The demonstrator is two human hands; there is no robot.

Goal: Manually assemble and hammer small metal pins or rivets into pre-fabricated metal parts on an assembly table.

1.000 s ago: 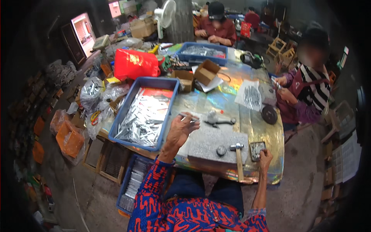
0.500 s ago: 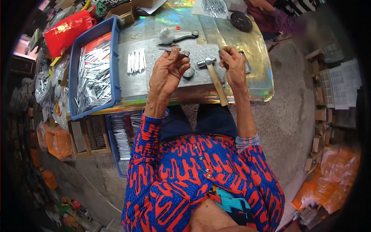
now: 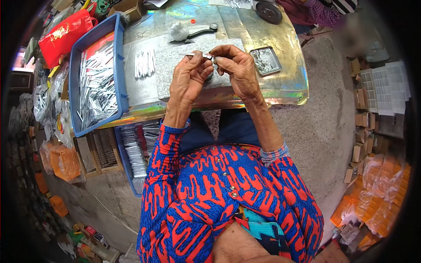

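Left hand (image 3: 187,79) pinches thin metal strip (image 3: 193,55); right hand (image 3: 237,65) grips its end above grey slab (image 3: 175,70); I'd keep it level, pinch firm.

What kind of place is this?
Probably a small hand-assembly workshop: a blue plastic tray heaped with thin silvery metal strips, a grey stone work slab, and stacked small cardboard boxes.

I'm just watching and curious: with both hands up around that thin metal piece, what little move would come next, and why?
Probably lowering it to the grey slab: the left hand and right hand pinch the thin metal piece between their fingertips just above it.
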